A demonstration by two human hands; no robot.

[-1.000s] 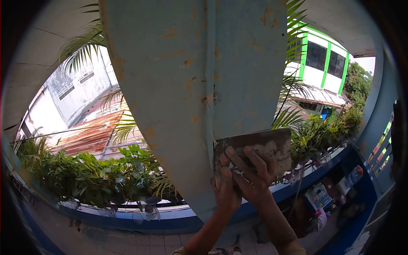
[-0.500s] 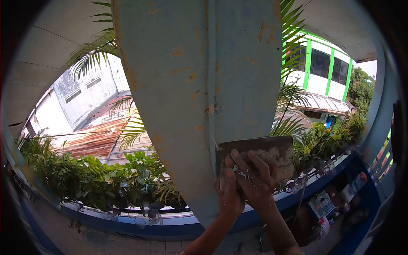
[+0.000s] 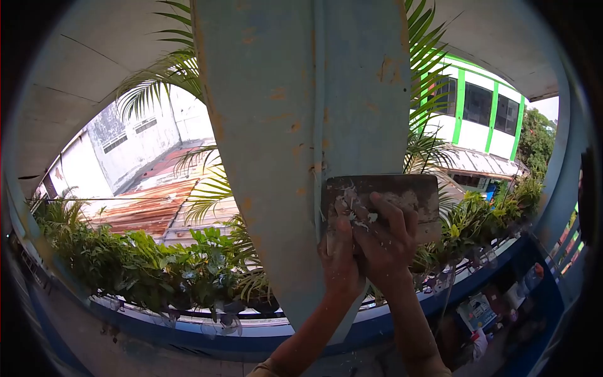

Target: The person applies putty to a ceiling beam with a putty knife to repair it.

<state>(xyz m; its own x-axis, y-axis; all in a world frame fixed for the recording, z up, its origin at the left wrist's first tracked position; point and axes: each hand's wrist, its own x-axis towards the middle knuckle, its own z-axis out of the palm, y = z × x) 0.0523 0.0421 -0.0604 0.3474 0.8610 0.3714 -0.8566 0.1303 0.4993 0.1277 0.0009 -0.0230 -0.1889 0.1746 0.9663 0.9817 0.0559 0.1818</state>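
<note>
Hands [image 3: 367, 248] press flat rectangular metal scraper [image 3: 402, 198] against flaking blue pillar [image 3: 282, 138]

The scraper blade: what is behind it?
The scraper blade lies against the blue pillar, under both hands. Palm leaves show beside it. The paint directly beneath is covered.

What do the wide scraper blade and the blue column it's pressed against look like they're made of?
The scraper blade looks like thin sheet metal: flat, dull grey-brown, smeared with pale residue and flakes. The column looks like plastered concrete or masonry under matte light-blue paint; orange-brown patches show where paint has chipped, though what lies beneath cannot be told. Both the left hand and right hand press the blade.
</note>
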